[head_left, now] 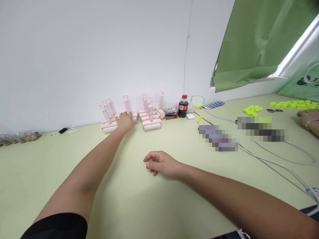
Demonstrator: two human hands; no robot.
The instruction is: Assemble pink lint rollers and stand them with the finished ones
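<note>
At the back of the table, by the wall, stands a group of pale pink T-shaped tools (152, 126), which look like lint rollers. Each has a thick bar lying flat and an upright handle, several with a loop on top. My left hand (125, 122) reaches over the left cluster, fingers spread across the pink bars (109, 127); its fingertips are partly lost among them, and I see nothing lifted. Nearer to me, my right hand (161, 163) hovers over or rests on the bare tabletop, fingers loosely curled and apart, nothing visible in it.
A cola bottle (183, 107) stands beside a white case (190, 116) and a power strip (190, 109). Pixelated items (218, 137) and white cables (279, 166) lie to the right. Yellow pieces (253, 110) sit near another person's hand (310, 119). Glass jars (21, 136) are far left.
</note>
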